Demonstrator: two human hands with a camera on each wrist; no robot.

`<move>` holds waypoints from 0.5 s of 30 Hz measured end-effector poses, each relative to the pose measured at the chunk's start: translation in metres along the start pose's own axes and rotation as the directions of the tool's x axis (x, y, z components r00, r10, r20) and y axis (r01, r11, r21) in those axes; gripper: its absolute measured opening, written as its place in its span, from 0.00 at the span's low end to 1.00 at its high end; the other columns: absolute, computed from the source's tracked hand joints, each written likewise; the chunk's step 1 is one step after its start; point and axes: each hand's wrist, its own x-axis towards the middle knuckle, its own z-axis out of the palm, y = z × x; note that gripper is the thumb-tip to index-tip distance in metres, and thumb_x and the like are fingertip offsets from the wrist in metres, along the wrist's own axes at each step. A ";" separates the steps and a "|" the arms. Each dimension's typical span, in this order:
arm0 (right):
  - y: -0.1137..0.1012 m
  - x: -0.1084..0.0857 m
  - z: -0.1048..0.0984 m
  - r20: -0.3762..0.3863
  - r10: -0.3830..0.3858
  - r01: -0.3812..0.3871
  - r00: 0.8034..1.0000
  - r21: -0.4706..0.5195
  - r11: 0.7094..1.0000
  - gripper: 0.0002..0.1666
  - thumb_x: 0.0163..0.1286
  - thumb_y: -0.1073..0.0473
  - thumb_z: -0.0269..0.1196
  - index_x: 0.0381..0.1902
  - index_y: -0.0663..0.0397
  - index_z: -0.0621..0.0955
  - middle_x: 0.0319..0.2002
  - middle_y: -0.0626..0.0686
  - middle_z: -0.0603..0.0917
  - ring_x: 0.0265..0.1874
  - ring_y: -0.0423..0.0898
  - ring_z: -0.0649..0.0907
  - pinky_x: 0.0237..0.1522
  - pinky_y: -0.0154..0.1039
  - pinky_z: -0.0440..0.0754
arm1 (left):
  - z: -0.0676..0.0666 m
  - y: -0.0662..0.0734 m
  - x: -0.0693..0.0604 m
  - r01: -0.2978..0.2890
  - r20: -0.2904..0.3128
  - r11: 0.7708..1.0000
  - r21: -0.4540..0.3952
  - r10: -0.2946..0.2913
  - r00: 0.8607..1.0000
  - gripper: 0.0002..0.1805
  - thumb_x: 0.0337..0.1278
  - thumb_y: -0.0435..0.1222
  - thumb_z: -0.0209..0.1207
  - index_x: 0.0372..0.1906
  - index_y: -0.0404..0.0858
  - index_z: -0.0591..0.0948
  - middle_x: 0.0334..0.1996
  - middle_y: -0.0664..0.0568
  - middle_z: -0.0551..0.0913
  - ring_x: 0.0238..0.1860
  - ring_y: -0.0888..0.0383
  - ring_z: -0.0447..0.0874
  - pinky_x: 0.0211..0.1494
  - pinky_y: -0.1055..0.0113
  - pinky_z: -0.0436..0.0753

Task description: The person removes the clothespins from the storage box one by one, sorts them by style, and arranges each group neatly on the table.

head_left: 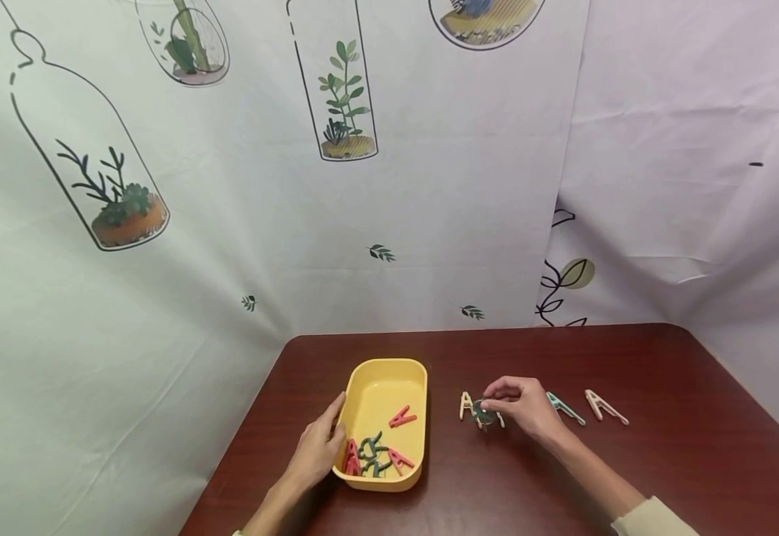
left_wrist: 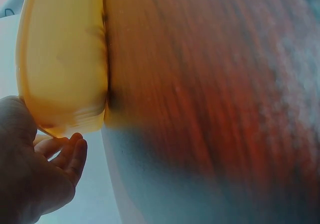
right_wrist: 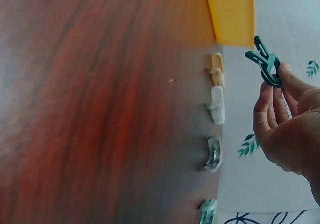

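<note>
My right hand (head_left: 526, 406) pinches a dark green spring clip (right_wrist: 267, 64) by one end between thumb and fingers, held up over the table. In the right wrist view its two prongs point away from the hand. Beside the clip, a cream clip (head_left: 466, 406) lies on the table. To the left, my left hand (head_left: 319, 441) rests against the outer side of a yellow bin (head_left: 425, 406), fingers along the wall and thumb near the rim. Inside the bin lie red clips (head_left: 402, 417) and dark green clips (head_left: 372, 447), mostly toward the near end.
Right of my right hand, a teal clip (head_left: 566, 409) and a pale clip (head_left: 606, 407) lie on the dark red-brown table (head_left: 497, 484). A white wall sheet (head_left: 463, 223) with plant drawings stands behind the table.
</note>
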 end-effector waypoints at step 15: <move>0.018 -0.017 -0.003 0.052 0.019 -0.020 0.998 0.029 0.999 0.09 0.63 0.68 0.76 0.40 0.68 0.91 0.38 0.60 0.92 0.31 0.37 0.86 0.34 0.35 0.85 | 0.000 -0.001 0.000 -0.002 -0.001 1.000 0.004 0.002 1.000 0.31 0.74 0.26 0.57 0.79 0.36 0.71 0.71 0.40 0.78 0.62 0.49 0.82 0.63 0.45 0.80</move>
